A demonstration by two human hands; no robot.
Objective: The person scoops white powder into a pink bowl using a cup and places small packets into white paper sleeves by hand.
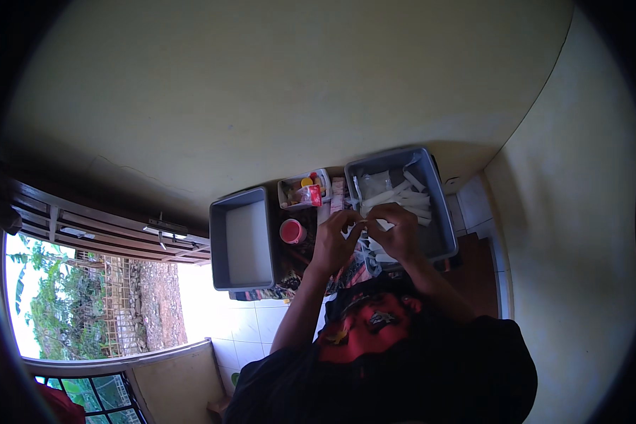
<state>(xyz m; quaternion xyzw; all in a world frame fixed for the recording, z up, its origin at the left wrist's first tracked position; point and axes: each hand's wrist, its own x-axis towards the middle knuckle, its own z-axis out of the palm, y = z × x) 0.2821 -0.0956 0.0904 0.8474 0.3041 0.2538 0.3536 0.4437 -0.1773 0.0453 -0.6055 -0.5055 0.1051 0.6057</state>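
My left hand (333, 244) and my right hand (401, 237) meet in front of me, thumbs and fingers pinched together at the tips. Something small and pale shows between the fingertips, too small to name. Just beyond and to the right of them stands a grey tub (448, 226) holding several white rolled or tube-shaped pieces (415, 201) and a clear plastic bag (376, 184). My right hand is over this tub's near left part and hides some of it. A pinkish-red cup (292, 231) is left of my left hand.
At the left, a second grey tub (219, 247) has a flat white surface inside. Between the tubs, a small white basket (284, 194) holds a red-and-white packet (309, 196) and a yellow-topped item (306, 181). A wall (297, 92) rises behind; an open window (106, 297) is at left.
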